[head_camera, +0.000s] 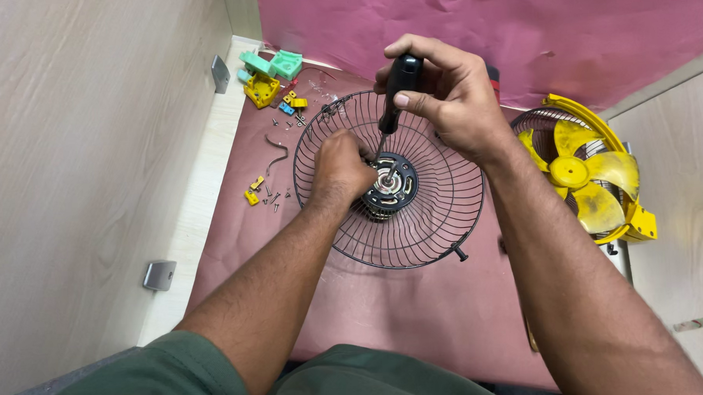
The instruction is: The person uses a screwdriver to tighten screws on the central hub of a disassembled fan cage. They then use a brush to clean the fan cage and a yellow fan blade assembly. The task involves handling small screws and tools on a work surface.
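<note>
Gripping a black-handled screwdriver (398,91), the right hand (449,101) has its fingers clamped round the handle, tip down at the motor hub (394,184). The left hand (339,171) pinches closed beside that hub. The black wire fan guard (390,180) lies flat mid-bench on maroon cloth (418,312); a yellow fan (588,177) sits at the right edge, between pale wooden walls.

Fan blade (580,174) right of wire guard (414,219); loose screws (272,199) left.
</note>
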